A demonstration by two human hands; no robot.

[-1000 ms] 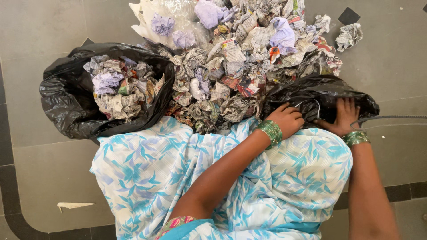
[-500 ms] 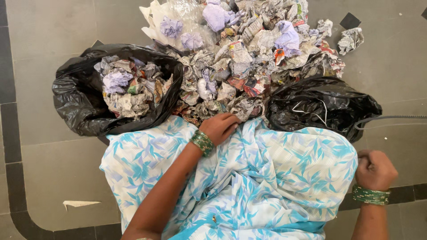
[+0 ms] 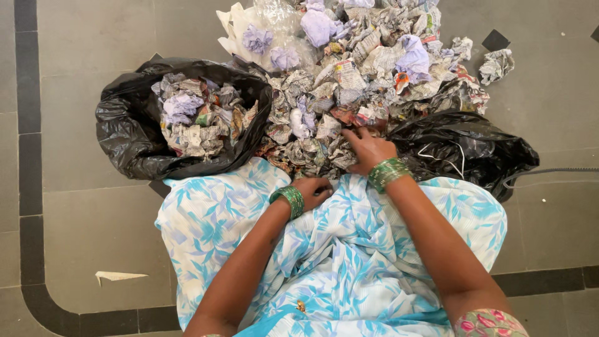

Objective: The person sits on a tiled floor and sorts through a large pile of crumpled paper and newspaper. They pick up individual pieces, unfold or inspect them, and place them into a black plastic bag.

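Note:
A big pile of crumpled newspaper balls [image 3: 349,81] lies on the floor in front of my lap, which is covered in blue-and-white leaf-print cloth [image 3: 349,249]. My right hand [image 3: 368,148] rests on the near edge of the pile, fingers spread over the paper. My left hand [image 3: 315,189] lies curled on the cloth just short of the pile; I cannot see anything in it. Both wrists wear green bangles. A black bag [image 3: 125,131] at the left is full of crumpled paper. A second black bag [image 3: 462,143] lies slack at the right, beside my right hand.
A clear plastic bag [image 3: 262,25] holding purple paper lies at the far side of the pile. One loose paper ball [image 3: 496,65] and a black square [image 3: 496,40] lie at the upper right. A grey cable [image 3: 549,170] runs off right. A paper scrap [image 3: 118,276] lies at the lower left.
My right hand has come from the lower right up onto the pile's near edge. My left hand has slid back from the pile onto the cloth. The view has shifted so everything sits further right.

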